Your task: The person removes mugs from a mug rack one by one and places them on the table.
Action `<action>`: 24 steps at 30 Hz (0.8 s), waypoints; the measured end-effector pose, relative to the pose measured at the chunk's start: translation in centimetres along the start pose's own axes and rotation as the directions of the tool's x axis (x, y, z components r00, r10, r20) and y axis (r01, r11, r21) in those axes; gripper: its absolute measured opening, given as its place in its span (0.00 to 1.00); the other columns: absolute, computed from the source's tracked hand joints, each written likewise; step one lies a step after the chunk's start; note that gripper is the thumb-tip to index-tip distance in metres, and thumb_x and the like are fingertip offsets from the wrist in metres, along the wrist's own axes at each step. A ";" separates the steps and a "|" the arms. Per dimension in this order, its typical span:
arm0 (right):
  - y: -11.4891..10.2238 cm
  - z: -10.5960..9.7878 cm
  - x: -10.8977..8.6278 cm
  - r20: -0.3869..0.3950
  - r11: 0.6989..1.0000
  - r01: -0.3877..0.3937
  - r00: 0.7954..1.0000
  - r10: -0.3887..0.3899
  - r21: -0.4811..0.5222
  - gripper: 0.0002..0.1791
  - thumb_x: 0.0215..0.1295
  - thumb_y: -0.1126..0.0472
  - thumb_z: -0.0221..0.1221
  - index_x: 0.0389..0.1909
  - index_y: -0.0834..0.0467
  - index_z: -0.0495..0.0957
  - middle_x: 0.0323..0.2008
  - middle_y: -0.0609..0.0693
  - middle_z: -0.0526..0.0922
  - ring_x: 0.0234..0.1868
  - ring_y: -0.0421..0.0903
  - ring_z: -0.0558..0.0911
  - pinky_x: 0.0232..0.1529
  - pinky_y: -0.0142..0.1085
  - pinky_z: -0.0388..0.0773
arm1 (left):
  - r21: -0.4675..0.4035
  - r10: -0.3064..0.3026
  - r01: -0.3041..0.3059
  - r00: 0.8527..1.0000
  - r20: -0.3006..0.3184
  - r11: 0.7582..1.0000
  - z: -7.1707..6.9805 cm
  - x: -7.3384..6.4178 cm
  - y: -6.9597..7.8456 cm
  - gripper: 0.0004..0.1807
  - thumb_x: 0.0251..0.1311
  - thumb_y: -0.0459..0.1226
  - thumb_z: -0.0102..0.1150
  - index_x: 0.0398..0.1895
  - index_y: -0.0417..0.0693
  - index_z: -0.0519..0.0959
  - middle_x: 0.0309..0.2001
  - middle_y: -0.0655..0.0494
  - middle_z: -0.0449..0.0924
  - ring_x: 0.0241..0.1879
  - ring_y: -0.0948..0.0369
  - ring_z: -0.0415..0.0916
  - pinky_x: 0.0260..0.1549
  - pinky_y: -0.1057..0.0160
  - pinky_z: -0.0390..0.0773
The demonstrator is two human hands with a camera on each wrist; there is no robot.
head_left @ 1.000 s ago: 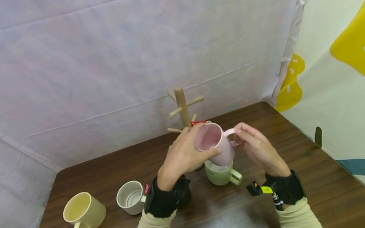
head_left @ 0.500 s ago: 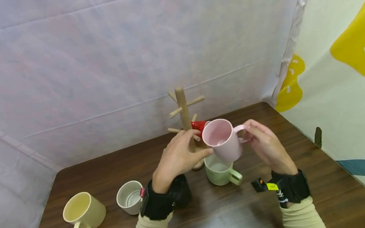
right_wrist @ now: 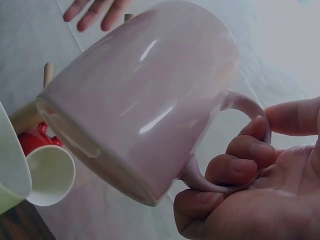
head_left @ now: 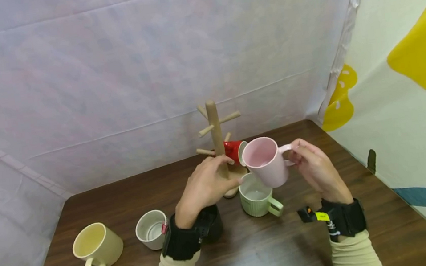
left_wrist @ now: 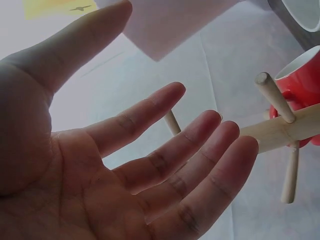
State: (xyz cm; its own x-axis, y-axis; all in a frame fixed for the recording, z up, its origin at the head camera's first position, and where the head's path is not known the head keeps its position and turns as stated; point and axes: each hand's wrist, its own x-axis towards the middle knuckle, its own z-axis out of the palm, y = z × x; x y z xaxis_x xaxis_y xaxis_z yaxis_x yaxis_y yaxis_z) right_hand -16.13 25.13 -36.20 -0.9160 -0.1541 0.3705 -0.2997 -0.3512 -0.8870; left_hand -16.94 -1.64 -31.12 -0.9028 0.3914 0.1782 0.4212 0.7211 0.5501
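Note:
My right hand [head_left: 316,166] grips the handle of a pink mug [head_left: 269,166], its fingers curled round the handle in the right wrist view. The mug is tilted, mouth toward the upper left, above a green mug [head_left: 256,201] standing on the table. My left hand [head_left: 207,183] is apart from the pink mug, thumb and fingers spread, palm bare in the left wrist view. It is in front of the wooden mug tree [head_left: 215,126], partly hiding its post and base. A red mug [head_left: 233,150] hangs sideways on a low peg, partly hidden behind the pink mug.
At the left of the brown table [head_left: 124,198] stand a yellow mug [head_left: 102,246] and a white mug [head_left: 148,238], which my left wrist partly covers. A black object [head_left: 214,227] is partly hidden beneath that wrist. White sheets [head_left: 116,74] enclose the back and sides.
My left hand has let go of the pink mug's body and drawn slightly left. My right hand has carried the mug to the right, showing more of the red mug.

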 end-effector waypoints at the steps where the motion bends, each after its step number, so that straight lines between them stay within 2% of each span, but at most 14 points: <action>1: 0.0 -0.1 0.0 -0.001 1.000 -0.004 1.000 0.004 -0.003 0.13 0.75 0.62 0.40 0.33 0.58 0.71 0.30 0.46 0.69 0.35 0.44 0.67 0.41 0.32 0.68 | -0.018 -0.003 0.003 1.000 -0.003 1.000 0.1 -0.1 -0.1 0.26 0.46 0.51 0.68 0.50 0.55 0.80 0.48 0.54 0.79 0.47 0.57 0.73 0.43 0.52 0.76; 7: -0.2 -0.8 -0.2 -0.014 1.000 -0.026 1.000 0.025 -0.017 0.13 0.75 0.61 0.41 0.34 0.58 0.72 0.31 0.47 0.70 0.35 0.44 0.67 0.41 0.31 0.70 | -0.078 -0.040 0.039 0.999 -0.018 0.996 0.5 -0.6 -1.0 0.26 0.46 0.51 0.67 0.50 0.54 0.80 0.50 0.52 0.80 0.48 0.54 0.76 0.43 0.53 0.77; 14: -0.2 -1.2 -0.2 -0.025 0.998 -0.046 0.999 0.045 -0.032 0.13 0.76 0.60 0.41 0.33 0.57 0.71 0.29 0.47 0.66 0.34 0.44 0.64 0.39 0.32 0.66 | -0.106 -0.108 0.109 0.994 0.010 0.988 0.8 -0.8 -2.1 0.28 0.46 0.52 0.66 0.51 0.54 0.78 0.48 0.53 0.81 0.45 0.56 0.76 0.41 0.54 0.78; 19: -0.2 -1.6 -0.2 -0.037 0.997 -0.053 0.998 0.052 -0.049 0.13 0.75 0.60 0.41 0.33 0.56 0.71 0.30 0.47 0.66 0.34 0.45 0.64 0.41 0.32 0.68 | -0.142 -0.090 0.092 0.996 0.020 0.986 1.1 -1.1 -2.7 0.26 0.49 0.50 0.65 0.51 0.51 0.78 0.46 0.52 0.81 0.43 0.56 0.77 0.41 0.55 0.79; 24: -0.2 -1.9 -0.3 -0.070 0.999 -0.043 0.997 0.042 -0.023 0.14 0.76 0.61 0.40 0.31 0.57 0.71 0.27 0.47 0.64 0.33 0.44 0.63 0.38 0.33 0.63 | -0.176 -0.072 0.075 0.997 0.020 0.982 1.4 -1.3 -3.2 0.23 0.51 0.47 0.65 0.50 0.50 0.79 0.44 0.49 0.81 0.41 0.56 0.78 0.40 0.54 0.80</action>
State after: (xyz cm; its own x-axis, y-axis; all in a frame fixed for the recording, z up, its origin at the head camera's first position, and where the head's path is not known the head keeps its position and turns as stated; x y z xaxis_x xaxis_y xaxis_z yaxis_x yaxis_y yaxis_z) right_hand -16.34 27.03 -36.67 -0.9441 -0.1034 0.3131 -0.2658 -0.3230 -0.9083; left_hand -16.95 -3.64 -34.25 -0.9291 0.3492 0.1220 0.3307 0.6365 0.6967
